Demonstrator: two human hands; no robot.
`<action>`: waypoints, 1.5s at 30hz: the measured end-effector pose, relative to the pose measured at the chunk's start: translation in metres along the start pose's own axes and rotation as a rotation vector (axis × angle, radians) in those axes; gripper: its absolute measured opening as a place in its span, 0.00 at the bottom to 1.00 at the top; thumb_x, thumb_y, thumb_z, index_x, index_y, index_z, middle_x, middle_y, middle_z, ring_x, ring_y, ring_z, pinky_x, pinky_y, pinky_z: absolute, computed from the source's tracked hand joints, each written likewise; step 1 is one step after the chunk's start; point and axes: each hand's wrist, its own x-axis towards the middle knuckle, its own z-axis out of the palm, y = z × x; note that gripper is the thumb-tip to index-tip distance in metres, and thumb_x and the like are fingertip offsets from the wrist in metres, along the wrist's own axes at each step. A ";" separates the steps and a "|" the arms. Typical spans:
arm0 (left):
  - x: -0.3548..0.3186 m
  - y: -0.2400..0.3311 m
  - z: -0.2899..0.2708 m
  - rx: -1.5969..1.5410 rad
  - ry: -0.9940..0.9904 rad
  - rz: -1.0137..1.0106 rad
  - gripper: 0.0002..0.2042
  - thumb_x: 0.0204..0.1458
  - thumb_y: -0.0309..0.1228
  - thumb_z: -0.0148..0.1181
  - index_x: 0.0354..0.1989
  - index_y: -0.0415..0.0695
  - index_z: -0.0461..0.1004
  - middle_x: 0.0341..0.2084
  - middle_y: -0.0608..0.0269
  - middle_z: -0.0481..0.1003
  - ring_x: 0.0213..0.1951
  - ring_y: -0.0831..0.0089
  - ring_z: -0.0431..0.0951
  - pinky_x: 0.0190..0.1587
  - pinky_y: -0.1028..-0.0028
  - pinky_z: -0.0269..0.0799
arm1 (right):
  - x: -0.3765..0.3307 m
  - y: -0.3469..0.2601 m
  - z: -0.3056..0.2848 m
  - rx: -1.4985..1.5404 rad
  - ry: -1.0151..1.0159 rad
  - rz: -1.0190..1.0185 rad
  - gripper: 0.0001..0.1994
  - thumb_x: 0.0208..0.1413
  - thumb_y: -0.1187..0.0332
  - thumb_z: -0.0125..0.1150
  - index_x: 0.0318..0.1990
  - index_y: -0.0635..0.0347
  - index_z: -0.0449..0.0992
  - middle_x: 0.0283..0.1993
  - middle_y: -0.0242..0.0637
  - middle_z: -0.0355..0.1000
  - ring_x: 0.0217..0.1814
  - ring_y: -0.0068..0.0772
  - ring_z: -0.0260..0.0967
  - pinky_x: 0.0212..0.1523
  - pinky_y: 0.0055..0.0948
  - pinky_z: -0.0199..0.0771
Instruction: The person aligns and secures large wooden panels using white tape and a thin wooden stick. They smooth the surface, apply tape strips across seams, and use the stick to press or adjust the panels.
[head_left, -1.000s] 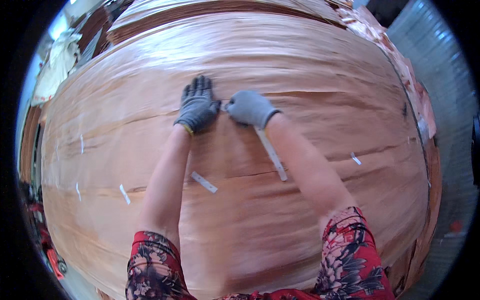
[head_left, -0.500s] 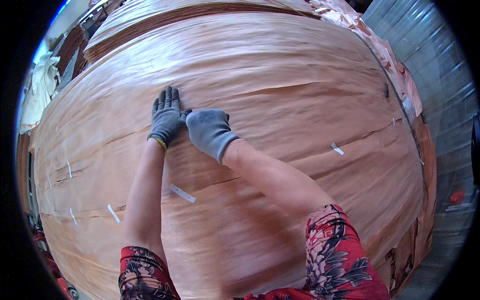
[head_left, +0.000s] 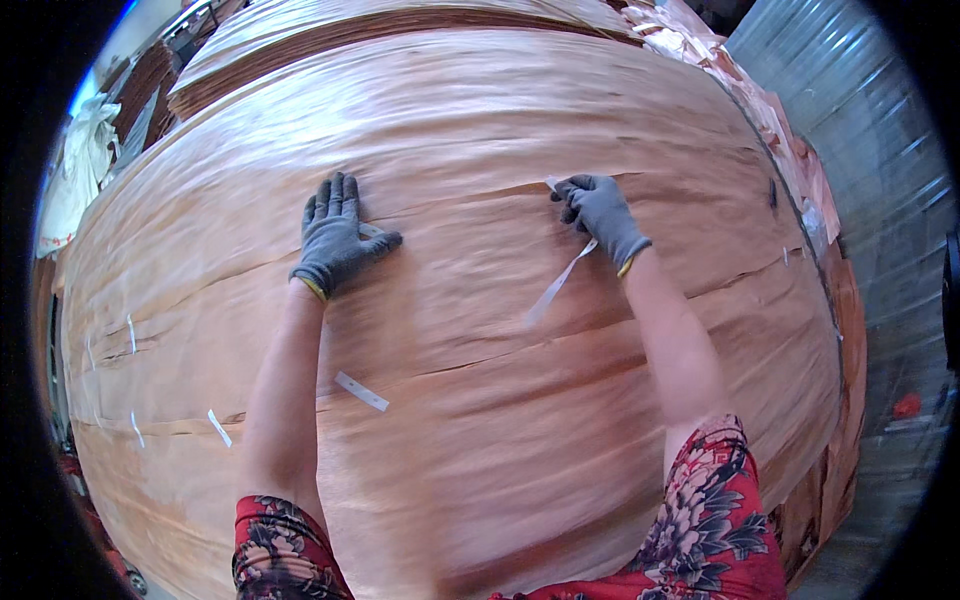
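A broad reddish-brown wood veneer sheet [head_left: 480, 290] spreads out before me, crossed by long splits. My left hand [head_left: 338, 238], in a grey glove, lies flat on it with fingers stretched out and thumb apart. A small pale bit [head_left: 371, 231], perhaps tape, shows between its thumb and palm. To the right, my gloved right hand [head_left: 603, 215] pinches a white tape strip [head_left: 560, 285] that hangs down toward me, blurred at its lower end. The fingertips are close to a split in the veneer. Below the left hand, a short tape piece [head_left: 361, 391] is stuck across another split.
More tape pieces [head_left: 219, 428] dot the left side of the sheet. Beyond the far edge rises another veneer stack [head_left: 400, 20]. Torn veneer scraps [head_left: 800, 150] line the right edge, beside translucent plastic sheeting [head_left: 850, 120]. A white bag [head_left: 85, 165] hangs at far left.
My right hand has moved right, away from the left hand, and a white tape strip now shows in its fingers. My left hand stays nearly in place, its thumb now uncovered.
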 end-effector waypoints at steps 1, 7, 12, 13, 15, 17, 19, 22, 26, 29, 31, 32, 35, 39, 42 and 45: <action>0.000 0.000 0.001 -0.003 0.006 0.012 0.50 0.40 0.63 0.49 0.62 0.34 0.44 0.63 0.47 0.44 0.66 0.56 0.38 0.65 0.63 0.30 | 0.006 0.004 -0.005 0.049 -0.004 0.023 0.12 0.53 0.62 0.56 0.28 0.62 0.76 0.19 0.35 0.70 0.16 0.21 0.63 0.16 0.21 0.61; 0.003 -0.003 0.005 0.042 0.013 0.021 0.51 0.39 0.64 0.49 0.62 0.33 0.44 0.63 0.45 0.45 0.65 0.55 0.40 0.64 0.62 0.32 | 0.027 0.001 -0.009 0.027 0.003 0.078 0.12 0.50 0.64 0.59 0.22 0.63 0.75 0.17 0.35 0.70 0.14 0.22 0.63 0.15 0.21 0.61; 0.003 -0.003 0.004 0.024 0.023 0.022 0.51 0.39 0.64 0.49 0.62 0.33 0.45 0.63 0.45 0.45 0.65 0.56 0.40 0.64 0.62 0.33 | 0.038 0.001 -0.013 0.041 -0.039 0.096 0.12 0.47 0.63 0.61 0.21 0.64 0.75 0.17 0.35 0.70 0.14 0.24 0.64 0.16 0.23 0.62; 0.002 -0.002 0.003 0.028 0.017 0.018 0.51 0.39 0.64 0.50 0.62 0.33 0.45 0.63 0.45 0.45 0.65 0.56 0.40 0.64 0.62 0.33 | 0.040 0.002 -0.014 0.070 -0.050 0.084 0.12 0.47 0.63 0.61 0.21 0.64 0.75 0.17 0.36 0.70 0.14 0.24 0.64 0.16 0.23 0.62; 0.002 -0.001 0.003 0.034 0.012 0.011 0.50 0.39 0.64 0.50 0.62 0.33 0.45 0.63 0.45 0.45 0.66 0.56 0.40 0.64 0.62 0.33 | 0.044 0.002 -0.014 0.085 -0.040 0.096 0.12 0.46 0.63 0.62 0.20 0.64 0.74 0.17 0.36 0.70 0.15 0.25 0.66 0.17 0.24 0.63; 0.002 -0.001 0.002 0.047 0.017 0.011 0.50 0.40 0.63 0.50 0.62 0.33 0.45 0.63 0.45 0.45 0.66 0.56 0.40 0.64 0.62 0.33 | 0.046 -0.001 -0.012 -0.050 -0.060 0.104 0.13 0.45 0.62 0.62 0.20 0.64 0.75 0.17 0.37 0.71 0.16 0.27 0.67 0.19 0.25 0.65; 0.002 -0.002 0.002 0.046 0.022 0.016 0.50 0.40 0.63 0.50 0.62 0.33 0.45 0.63 0.45 0.45 0.65 0.56 0.40 0.64 0.62 0.33 | 0.046 -0.008 -0.012 -0.207 -0.051 0.119 0.14 0.44 0.60 0.61 0.21 0.63 0.76 0.18 0.37 0.72 0.19 0.29 0.69 0.23 0.27 0.67; 0.001 -0.002 0.002 0.038 0.033 0.019 0.49 0.40 0.63 0.49 0.62 0.33 0.46 0.62 0.45 0.46 0.65 0.56 0.41 0.64 0.62 0.33 | 0.042 -0.023 -0.013 -0.508 -0.068 0.140 0.17 0.43 0.54 0.60 0.24 0.62 0.77 0.21 0.38 0.73 0.25 0.33 0.72 0.31 0.30 0.69; -0.001 0.000 0.002 0.042 0.063 0.021 0.49 0.41 0.63 0.48 0.62 0.33 0.46 0.62 0.46 0.47 0.65 0.55 0.42 0.64 0.63 0.33 | 0.032 -0.037 -0.017 -0.965 0.021 0.115 0.24 0.43 0.45 0.57 0.32 0.60 0.79 0.31 0.44 0.75 0.39 0.40 0.72 0.41 0.31 0.69; -0.001 0.000 0.003 0.050 0.063 0.017 0.49 0.42 0.63 0.47 0.62 0.33 0.45 0.62 0.46 0.47 0.65 0.55 0.41 0.64 0.63 0.33 | 0.031 -0.039 -0.021 -1.107 0.018 0.169 0.30 0.43 0.39 0.53 0.36 0.60 0.78 0.38 0.49 0.73 0.45 0.44 0.71 0.46 0.31 0.67; -0.001 -0.003 0.003 0.009 0.018 -0.002 0.48 0.42 0.62 0.48 0.62 0.33 0.44 0.63 0.46 0.46 0.65 0.54 0.40 0.64 0.64 0.33 | 0.033 -0.037 -0.026 -1.135 -0.061 0.161 0.31 0.45 0.37 0.49 0.32 0.60 0.78 0.35 0.48 0.73 0.42 0.44 0.71 0.45 0.32 0.68; -0.001 -0.004 0.003 -0.029 0.030 0.024 0.48 0.43 0.61 0.48 0.62 0.34 0.44 0.63 0.46 0.46 0.65 0.54 0.39 0.64 0.64 0.33 | 0.033 -0.034 -0.030 -1.133 -0.109 0.114 0.31 0.47 0.37 0.46 0.27 0.60 0.78 0.30 0.46 0.73 0.37 0.42 0.72 0.42 0.33 0.68; 0.005 0.004 0.000 -0.225 0.064 -0.168 0.47 0.43 0.58 0.52 0.62 0.33 0.42 0.63 0.46 0.44 0.66 0.54 0.37 0.65 0.65 0.31 | 0.034 -0.028 -0.041 -0.918 -0.251 0.125 0.30 0.54 0.44 0.42 0.21 0.63 0.76 0.21 0.42 0.72 0.22 0.36 0.70 0.30 0.33 0.69; 0.024 0.069 0.003 -0.222 0.341 0.288 0.38 0.50 0.48 0.51 0.61 0.34 0.47 0.63 0.48 0.44 0.66 0.54 0.36 0.65 0.66 0.34 | 0.033 -0.023 -0.045 -0.777 -0.333 0.244 0.25 0.55 0.49 0.43 0.23 0.64 0.75 0.19 0.43 0.71 0.20 0.38 0.69 0.30 0.34 0.68; 0.042 0.148 0.014 -0.315 0.191 0.440 0.33 0.53 0.44 0.47 0.61 0.35 0.49 0.63 0.50 0.45 0.65 0.55 0.38 0.65 0.66 0.37 | 0.032 -0.020 -0.046 -0.698 -0.349 0.243 0.22 0.54 0.53 0.45 0.26 0.63 0.76 0.23 0.46 0.72 0.25 0.43 0.71 0.34 0.35 0.69; 0.062 0.193 0.023 -0.322 0.091 0.524 0.28 0.55 0.44 0.43 0.59 0.38 0.55 0.63 0.45 0.41 0.65 0.54 0.38 0.64 0.64 0.38 | 0.032 -0.013 -0.054 -0.805 -0.357 -0.019 0.19 0.52 0.56 0.47 0.28 0.63 0.77 0.31 0.49 0.73 0.33 0.48 0.71 0.37 0.37 0.69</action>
